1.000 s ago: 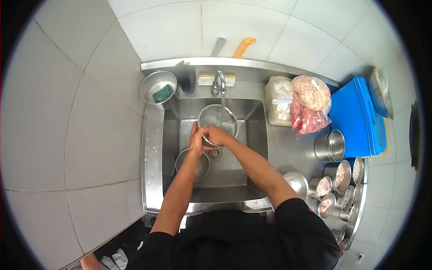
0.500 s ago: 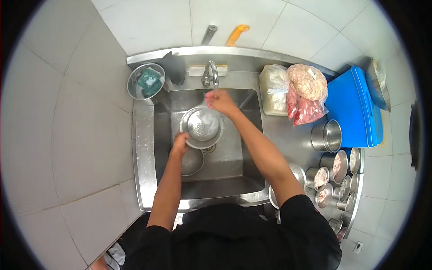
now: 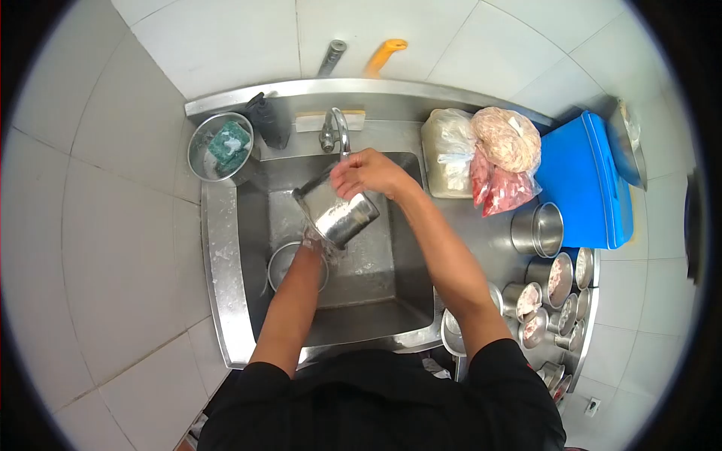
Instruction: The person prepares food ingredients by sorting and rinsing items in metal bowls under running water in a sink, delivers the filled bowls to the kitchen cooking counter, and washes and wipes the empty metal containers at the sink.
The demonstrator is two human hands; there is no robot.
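Note:
A steel pot is tipped on its side over the sink, its shiny base towards the right and its mouth towards the left. My left hand grips it near the rim; water and the pot hide some of the fingers. Just under the faucet, my right hand has its fingers loosely apart over the pot's upper side. Whether those fingertips touch the metal I cannot tell. A round steel bowl lies on the sink floor, partly behind my left forearm.
On the left ledge stands a steel container with a green scouring pad. Bagged food and a blue cooler box occupy the right counter. Several steel pots, some with food, line its right side.
The pot has turned from mouth-up to lying on its side, and water spills near my left hand. My right hand has moved slightly down over it. The view has shifted a little.

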